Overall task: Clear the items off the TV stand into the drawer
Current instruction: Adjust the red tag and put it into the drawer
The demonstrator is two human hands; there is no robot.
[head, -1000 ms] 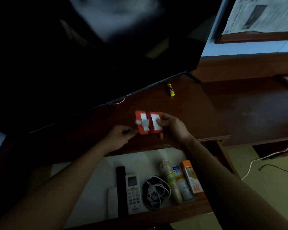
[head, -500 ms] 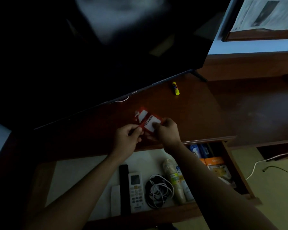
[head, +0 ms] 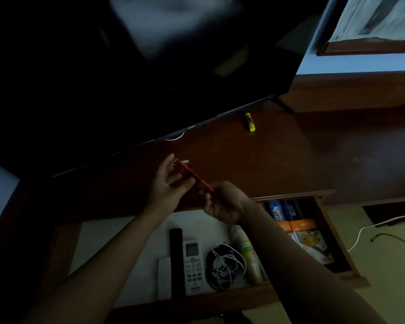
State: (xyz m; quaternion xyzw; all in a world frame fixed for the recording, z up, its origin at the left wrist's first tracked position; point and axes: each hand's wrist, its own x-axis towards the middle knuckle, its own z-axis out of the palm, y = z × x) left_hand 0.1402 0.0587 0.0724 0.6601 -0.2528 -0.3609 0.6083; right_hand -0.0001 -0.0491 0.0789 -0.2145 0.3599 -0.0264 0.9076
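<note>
Red card (head: 195,176) edge-on, long axis slanting near-right

Both bare forearms reach up from the lower edge and converge. The left hand (head: 168,183) is turned palm inward, thumb raised, fingers loosely bent with their tips against a thin red card (head: 195,175). The right hand (head: 222,202), back toward the camera, curls its fingers around the card's near end.
</note>
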